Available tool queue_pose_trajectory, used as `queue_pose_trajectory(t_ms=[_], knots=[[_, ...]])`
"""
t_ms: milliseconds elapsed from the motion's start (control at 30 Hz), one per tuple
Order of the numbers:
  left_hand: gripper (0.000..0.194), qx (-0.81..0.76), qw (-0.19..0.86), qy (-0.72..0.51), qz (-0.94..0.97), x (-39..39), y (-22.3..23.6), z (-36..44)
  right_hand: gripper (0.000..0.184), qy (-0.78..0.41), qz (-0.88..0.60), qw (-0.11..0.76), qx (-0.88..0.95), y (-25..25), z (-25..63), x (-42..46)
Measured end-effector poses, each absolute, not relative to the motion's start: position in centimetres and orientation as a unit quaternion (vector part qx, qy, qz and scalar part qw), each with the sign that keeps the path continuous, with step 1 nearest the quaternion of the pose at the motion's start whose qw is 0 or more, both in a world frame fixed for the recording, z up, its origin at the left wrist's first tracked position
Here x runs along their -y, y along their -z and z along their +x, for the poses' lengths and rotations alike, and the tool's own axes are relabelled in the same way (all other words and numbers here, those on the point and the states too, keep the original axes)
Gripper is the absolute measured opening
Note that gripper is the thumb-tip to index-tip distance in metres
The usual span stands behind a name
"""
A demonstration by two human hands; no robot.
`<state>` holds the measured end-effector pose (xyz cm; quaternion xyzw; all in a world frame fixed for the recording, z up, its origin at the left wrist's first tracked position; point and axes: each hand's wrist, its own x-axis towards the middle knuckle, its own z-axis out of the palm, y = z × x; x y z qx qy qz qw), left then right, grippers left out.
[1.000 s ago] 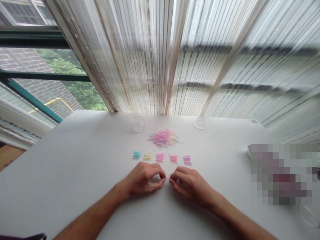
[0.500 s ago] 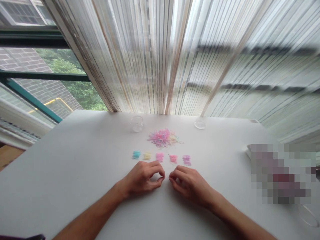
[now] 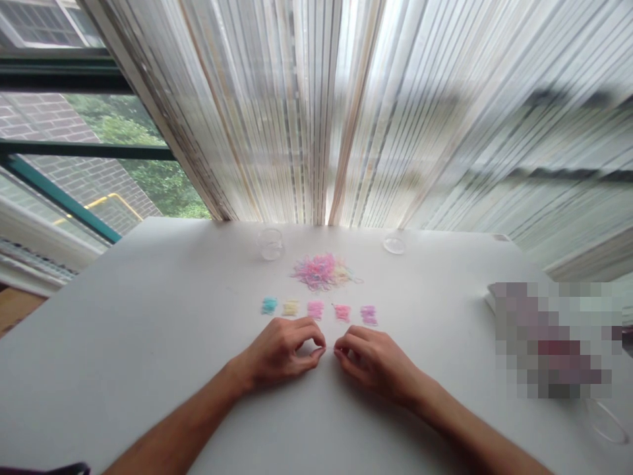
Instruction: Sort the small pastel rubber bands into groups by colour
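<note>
Between my fingertips a thin pale-pink rubber band (image 3: pixel 330 348) is drawn across a small gap. My left hand (image 3: pixel 287 349) pinches one end of it with thumb and forefinger, the fingers curved in a ring. At the other end, my right hand (image 3: pixel 370 356) has its fingertips pressed together. Just beyond the hands lie several small stacks of bands in a row: a turquoise stack (image 3: pixel 270 305), a yellow stack (image 3: pixel 291 308), a pink stack (image 3: pixel 315 310), a coral stack (image 3: pixel 342 313) and a purple stack (image 3: pixel 368 315). Behind them spreads a loose pile of mixed pastel rubber bands (image 3: pixel 321 271).
A clear round container (image 3: pixel 271 245) stands at the back of the white table (image 3: pixel 163 316), and a clear lid (image 3: pixel 394 245) lies to its right. A blurred-out object (image 3: pixel 548 343) sits at the right edge. Strip curtains (image 3: pixel 306 119) hang behind the table.
The hands keep nearly the same place and pinch. The band between them was visible a second ago, hard to see half a second ago, and shows again now. The view has shifted slightly.
</note>
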<state>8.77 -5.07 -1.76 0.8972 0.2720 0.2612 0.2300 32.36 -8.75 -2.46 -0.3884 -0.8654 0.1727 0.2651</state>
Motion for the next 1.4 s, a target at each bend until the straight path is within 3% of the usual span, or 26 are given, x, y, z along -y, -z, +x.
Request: queue_pose_trajectory(t_ms=[300, 700, 1400], knots=[[0.009, -0.275, 0.24, -0.26, 0.894, 5.05, 1.53, 8.72, 0.024, -0.169, -0.389, 0.263, 0.867, 2.34, 32.32, 8.73], [0.009, -0.271, 0.237, -0.264, 0.895, 5.06, 1.58, 8.73, 0.012, -0.171, -0.391, 0.276, 0.861, 2.79, 32.38, 8.78], [0.013, -0.261, 0.233, -0.286, 0.892, 4.98, 1.48, 8.84, 0.01, -0.152, -0.379, 0.303, 0.861, 2.79, 32.22, 8.64]])
